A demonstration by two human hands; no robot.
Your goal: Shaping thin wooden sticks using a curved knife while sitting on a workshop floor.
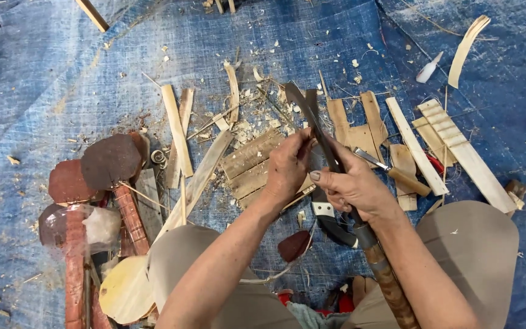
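Note:
My right hand (353, 186) grips a long dark machete-like blade (309, 116) near where the blade meets its wooden handle (389, 281), the blade pointing away from me. My left hand (287, 166) pinches a small thin piece against the blade's edge; the piece is mostly hidden by the fingers. Both hands sit above a bundle of flat wooden slats (249, 166) on a blue tarp (44, 85). My knees in beige trousers (476, 244) frame the bottom of the view.
Split wood strips (176, 129), shavings and a ridged slat (465, 152) lie scattered on the tarp. A small knife with a wooden handle (397, 175) rests right of my hands. Round reddish-brown discs (108, 161) and red-wrapped sticks (130, 218) are piled at left.

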